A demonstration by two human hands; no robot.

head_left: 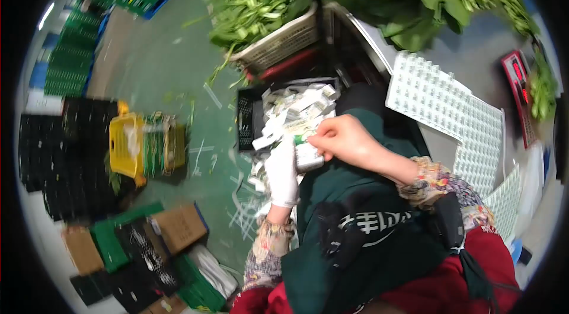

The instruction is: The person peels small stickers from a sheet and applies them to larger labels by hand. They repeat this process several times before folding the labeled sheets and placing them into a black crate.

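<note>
White-gloved left hand [281, 174] and bare right hand [348, 142] meet at the near edge of a black plastic crate [245, 117] heaped with white paper strips [305, 103]. Right thumb and forefinger pinched together at a small green-and-white piece [300, 139] between the hands. Left fingers beside it; cannot tell their grip. Leafy greens [252, 8] fill a beige plastic basket [284, 40] beyond.
</note>
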